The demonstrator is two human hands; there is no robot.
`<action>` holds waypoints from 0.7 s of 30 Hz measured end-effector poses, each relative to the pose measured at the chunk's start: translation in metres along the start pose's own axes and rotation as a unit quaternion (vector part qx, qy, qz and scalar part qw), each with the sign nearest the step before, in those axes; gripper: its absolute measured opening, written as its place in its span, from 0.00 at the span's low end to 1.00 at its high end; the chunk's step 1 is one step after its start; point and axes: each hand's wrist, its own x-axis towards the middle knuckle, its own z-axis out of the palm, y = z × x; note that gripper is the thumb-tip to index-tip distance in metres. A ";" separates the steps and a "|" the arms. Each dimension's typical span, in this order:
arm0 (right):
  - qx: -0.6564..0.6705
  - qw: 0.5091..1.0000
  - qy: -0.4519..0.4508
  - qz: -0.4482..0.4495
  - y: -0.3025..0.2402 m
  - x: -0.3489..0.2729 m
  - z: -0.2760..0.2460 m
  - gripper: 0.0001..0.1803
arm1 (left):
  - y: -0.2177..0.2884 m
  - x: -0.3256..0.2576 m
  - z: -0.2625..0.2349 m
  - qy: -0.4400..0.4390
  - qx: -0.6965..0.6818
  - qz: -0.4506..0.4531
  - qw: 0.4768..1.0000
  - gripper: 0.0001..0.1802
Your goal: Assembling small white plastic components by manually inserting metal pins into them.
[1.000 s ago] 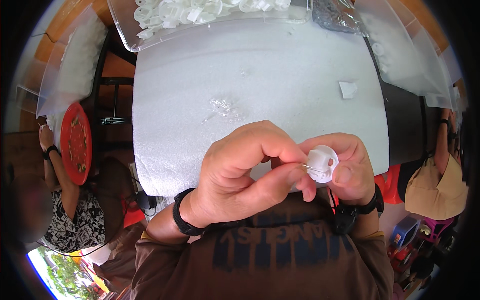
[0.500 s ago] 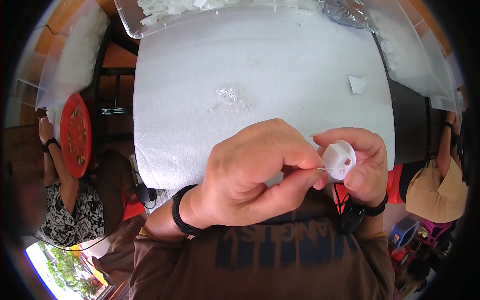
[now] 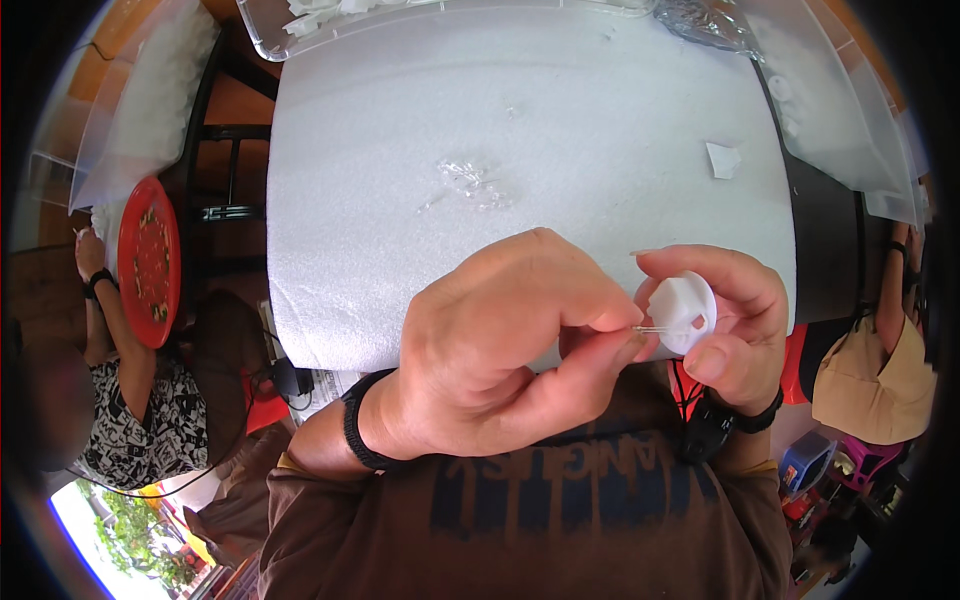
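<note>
My right hand (image 3: 742, 318) holds a round white plastic cap (image 3: 684, 312) by its rim, between thumb and fingers. The cap has a raised angular middle and a small opening in its flange. My left hand (image 3: 520, 345) pinches a pair of thin metal wires (image 3: 652, 329) between thumb and forefinger, right against the cap's face. Whatever the wires belong to is hidden by the cap and the fingertips. On the white foam-covered table (image 3: 380, 120) beyond my hands lies a loose heap of small clear pieces with thin wires (image 3: 472, 184).
A clear bin of white plastic parts (image 3: 345, 12) stands at the far edge, beside a dark plastic bag (image 3: 705, 28). A white scrap (image 3: 723, 160) lies at right. Translucent bins flank the table. At left, a co-worker's hand (image 3: 90, 255) is near a red tray (image 3: 150, 262).
The wires between my left fingertips and the cap show more plainly, as two strands. The left hand has shifted slightly left and the cap slightly right; both hands keep their hold.
</note>
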 end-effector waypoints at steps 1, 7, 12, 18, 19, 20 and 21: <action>0.007 1.000 0.010 0.006 0.000 0.000 0.001 0.29 | 0.000 0.000 0.000 0.001 0.003 0.000 1.000 0.10; 0.024 1.000 -0.004 0.008 0.000 -0.002 0.000 0.29 | -0.002 0.000 0.001 0.000 0.002 0.015 1.000 0.10; 0.031 0.999 -0.007 0.006 0.000 -0.002 -0.001 0.29 | -0.001 0.000 0.001 -0.006 0.025 0.032 0.999 0.11; 0.000 1.000 0.003 0.006 -0.002 -0.001 0.000 0.29 | -0.003 0.000 0.002 -0.012 0.029 0.038 0.999 0.12; -0.026 1.000 0.002 0.000 -0.002 -0.001 0.000 0.29 | -0.003 -0.001 0.002 -0.012 0.025 0.041 0.999 0.12; -0.026 1.000 0.001 0.000 -0.002 0.000 0.000 0.29 | -0.002 -0.002 0.002 -0.012 0.026 0.042 0.999 0.12; -0.066 0.998 -0.013 -0.020 -0.003 0.001 -0.001 0.28 | -0.001 -0.002 0.003 -0.014 0.030 0.038 0.999 0.12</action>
